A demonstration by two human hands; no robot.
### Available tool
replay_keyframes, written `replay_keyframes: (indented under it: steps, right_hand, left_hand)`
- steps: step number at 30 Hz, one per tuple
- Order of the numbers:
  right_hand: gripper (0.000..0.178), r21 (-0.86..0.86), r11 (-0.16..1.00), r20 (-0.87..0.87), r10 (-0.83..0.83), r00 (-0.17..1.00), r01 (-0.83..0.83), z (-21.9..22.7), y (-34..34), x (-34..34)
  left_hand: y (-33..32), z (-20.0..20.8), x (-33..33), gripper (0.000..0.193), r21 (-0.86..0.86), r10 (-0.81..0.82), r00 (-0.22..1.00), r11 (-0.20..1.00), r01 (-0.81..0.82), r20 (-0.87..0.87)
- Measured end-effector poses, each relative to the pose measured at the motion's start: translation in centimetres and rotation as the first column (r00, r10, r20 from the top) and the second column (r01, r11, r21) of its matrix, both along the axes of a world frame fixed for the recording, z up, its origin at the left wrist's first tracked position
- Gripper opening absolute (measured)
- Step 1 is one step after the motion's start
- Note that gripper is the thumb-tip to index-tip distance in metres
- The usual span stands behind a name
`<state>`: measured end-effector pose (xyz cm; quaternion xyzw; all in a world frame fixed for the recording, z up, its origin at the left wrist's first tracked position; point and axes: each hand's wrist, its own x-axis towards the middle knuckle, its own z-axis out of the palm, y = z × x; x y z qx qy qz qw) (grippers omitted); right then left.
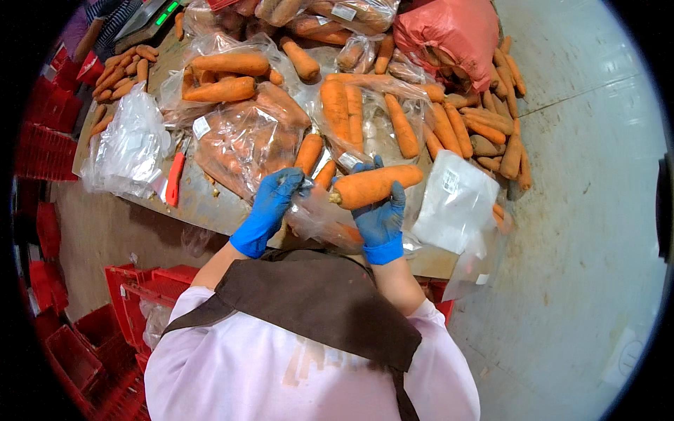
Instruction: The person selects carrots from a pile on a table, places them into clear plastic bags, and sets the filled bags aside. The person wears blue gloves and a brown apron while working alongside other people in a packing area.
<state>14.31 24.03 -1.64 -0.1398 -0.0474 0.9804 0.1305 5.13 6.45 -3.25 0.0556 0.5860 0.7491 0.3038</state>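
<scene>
My right hand (380, 219), in a blue glove, holds a large orange carrot (379, 184), its stem end pointing left. The blue-gloved left hand (272, 205) is closed, its fingers pinching the edge of a clear plastic bag (319, 219). That bag hangs between the two hands, with some orange inside its lower part. Just beyond them lies a bag filled with carrots (242, 147), and two single carrots poke out near my left fingers. To the right of my right hand is a stack of flat clear bags (456, 200).
Loose carrots (484, 126) pile up along the table's right side, below a red sack (453, 38). At left lie crumpled clear bags (130, 144) and a red-handled knife (175, 179). A scale (147, 28) and another person's arm (88, 42) are far left. Red crates (151, 281) stand below.
</scene>
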Motion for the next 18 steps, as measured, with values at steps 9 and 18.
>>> replay_keyframes:
  steps: [9,18]
  right_hand:
    - [0.061,0.811,0.511,0.142,0.301,0.943,-0.285,-0.7,1.4,1.4]
    - [0.038,0.836,-0.416,0.473,0.216,0.854,-0.357,-3.4,3.9,3.4]
  left_hand:
    - [1.5,2.3,-0.9,0.035,0.097,-0.065,0.991,0.994,0.054,0.117]
    - [-0.7,-0.3,0.3,0.044,-0.088,-0.222,0.974,0.970,0.226,0.054]
